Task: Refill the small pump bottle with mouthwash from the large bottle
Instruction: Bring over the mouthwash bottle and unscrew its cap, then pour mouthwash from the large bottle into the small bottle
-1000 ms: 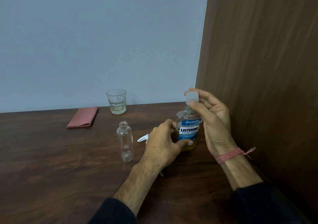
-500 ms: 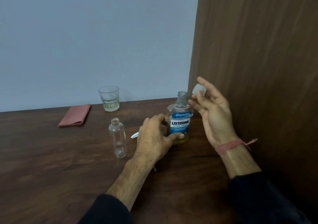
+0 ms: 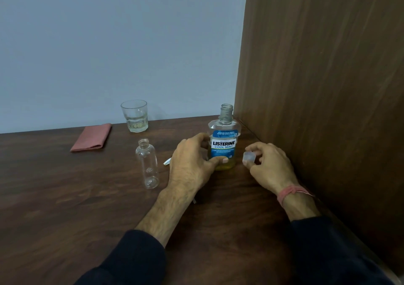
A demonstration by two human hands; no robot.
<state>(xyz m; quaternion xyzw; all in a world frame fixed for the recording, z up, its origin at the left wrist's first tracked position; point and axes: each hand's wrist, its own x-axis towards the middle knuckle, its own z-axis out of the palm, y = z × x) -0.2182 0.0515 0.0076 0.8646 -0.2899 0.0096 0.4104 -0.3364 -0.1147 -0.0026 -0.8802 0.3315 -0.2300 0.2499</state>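
Two dark-sleeved forearms reach across the dark wooden surface (image 3: 65, 208). The left hand (image 3: 192, 166) grips the one clear, uncapped mouthwash bottle with a blue label (image 3: 224, 144), holding a little yellow liquid. Just right, the right hand (image 3: 270, 164) pinches its translucent cap (image 3: 248, 157) low. Left stands one empty clear small bottle (image 3: 147, 164), open-necked. Farther: one glass tumbler (image 3: 134, 116) with some liquid, one folded pink cloth (image 3: 91, 137).
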